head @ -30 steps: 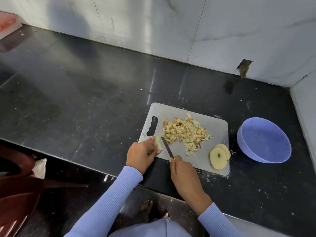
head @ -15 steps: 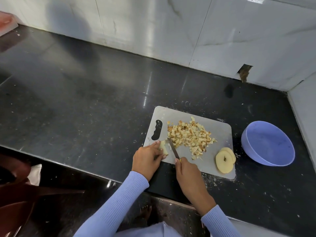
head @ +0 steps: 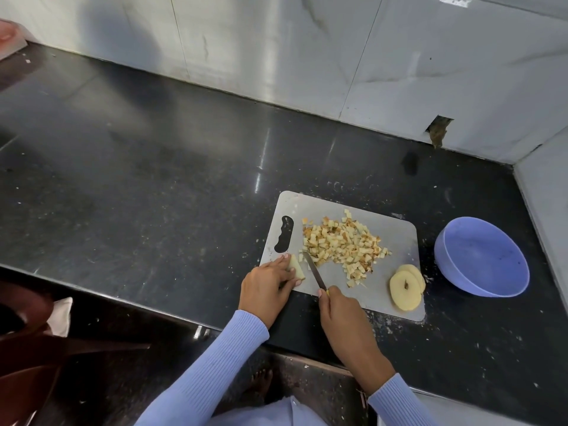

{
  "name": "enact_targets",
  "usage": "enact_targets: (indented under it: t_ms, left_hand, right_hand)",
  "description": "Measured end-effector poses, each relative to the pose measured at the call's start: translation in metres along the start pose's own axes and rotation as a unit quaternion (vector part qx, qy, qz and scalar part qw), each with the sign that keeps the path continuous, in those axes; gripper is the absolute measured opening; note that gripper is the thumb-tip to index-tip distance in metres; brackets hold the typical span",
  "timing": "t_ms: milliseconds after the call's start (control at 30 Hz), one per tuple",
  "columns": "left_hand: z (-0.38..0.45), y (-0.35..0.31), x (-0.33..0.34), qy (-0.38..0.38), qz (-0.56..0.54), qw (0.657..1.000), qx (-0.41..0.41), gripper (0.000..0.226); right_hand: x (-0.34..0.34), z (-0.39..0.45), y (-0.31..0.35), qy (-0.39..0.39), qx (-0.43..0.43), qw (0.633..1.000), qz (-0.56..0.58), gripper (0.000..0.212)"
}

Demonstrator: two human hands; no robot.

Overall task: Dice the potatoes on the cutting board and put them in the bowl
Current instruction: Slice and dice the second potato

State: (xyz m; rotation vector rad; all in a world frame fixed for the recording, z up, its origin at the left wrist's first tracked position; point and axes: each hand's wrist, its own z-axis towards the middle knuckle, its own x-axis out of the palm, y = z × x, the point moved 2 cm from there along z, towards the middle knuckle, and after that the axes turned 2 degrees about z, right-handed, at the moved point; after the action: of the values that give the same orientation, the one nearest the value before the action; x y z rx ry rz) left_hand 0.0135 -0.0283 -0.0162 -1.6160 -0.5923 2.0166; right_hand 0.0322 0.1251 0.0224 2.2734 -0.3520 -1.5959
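A grey cutting board (head: 396,238) lies on the black counter. A heap of diced potato (head: 341,244) covers its middle. Two round potato slices (head: 405,289) lean together at the board's near right corner. My left hand (head: 267,287) pins a small potato piece (head: 296,267) against the board's near left edge. My right hand (head: 341,315) grips a knife (head: 313,272), whose blade points away from me and sits just right of the potato piece. An empty blue bowl (head: 482,256) stands to the right of the board.
The black counter (head: 138,179) stretches far to the left and ends at a white tiled wall (head: 276,47) behind and at the right. A brown chair (head: 27,358) stands at the lower left, below the counter edge.
The knife blade has come back a little toward me from the heap of dice. My left hand still holds the same small potato piece. The camera has shifted slightly.
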Motion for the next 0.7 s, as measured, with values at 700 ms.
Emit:
enact_targets:
  t_ms: [700]
  left_hand:
    - [-0.005,-0.008,-0.002,-0.034,0.055,0.998,0.022,0.018]
  right_hand:
    - [0.012,0.012,0.016,0.030,-0.013,0.998,-0.047,0.030]
